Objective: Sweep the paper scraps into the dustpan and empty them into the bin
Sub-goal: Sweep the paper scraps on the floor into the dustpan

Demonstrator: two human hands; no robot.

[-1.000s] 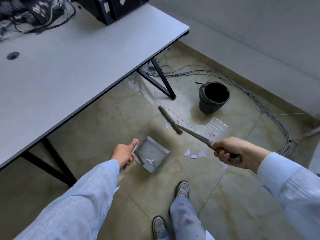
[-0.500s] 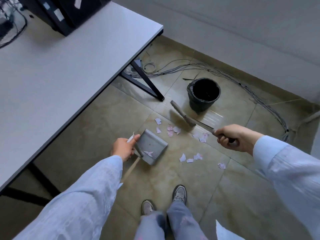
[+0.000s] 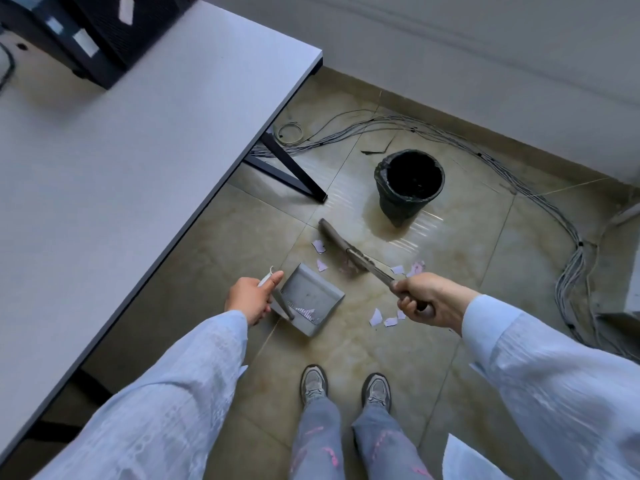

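Paper scraps (image 3: pixel 319 246) are scattered on the tiled floor (image 3: pixel 415 358): two at about 12 o'clock of the grey dustpan (image 3: pixel 308 299), a few at its 3 o'clock by the right hand (image 3: pixel 427 299), more at 2 o'clock, and some already seen inside the pan. The broom (image 3: pixel 341 242) is gripped firmly at its handle by the right hand, while the dustpan's handle is clasped by the left hand (image 3: pixel 251 297). Compared with half a second ago, the broom head has been drawn closer to the pan's mouth, so the far scraps are judged nearly gathered. The black bin (image 3: pixel 407 188) stands at 1 o'clock, not yet used
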